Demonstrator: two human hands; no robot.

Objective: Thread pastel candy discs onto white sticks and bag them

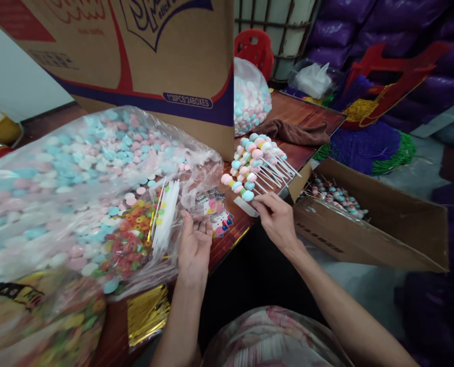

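My right hand [276, 219] pinches the stick end of a marshmallow skewer [237, 187], strung with pink, yellow, blue and green sweets, in front of a pile of similar marshmallow skewers [259, 155]. Their white sticks point toward the table's right edge. My left hand [196, 237] is palm up with its fingers loosely curled and apart, holding nothing. Beside it lies a bundle of white sticks [167, 211] on a clear plastic bag. Ring-shaped gummies [129, 234] in red, orange and green lie left of the sticks. Small printed labels [221, 224] lie just beyond my left fingers.
A big bag of pastel marshmallows [85, 148] covers the table's left side. Behind it stands a tall carton [150, 66]. A brown cloth [297, 132] lies at the back. An open cardboard box [368, 229] holding wrapped skewers sits at right. Gold foil [148, 313] lies near the front edge.
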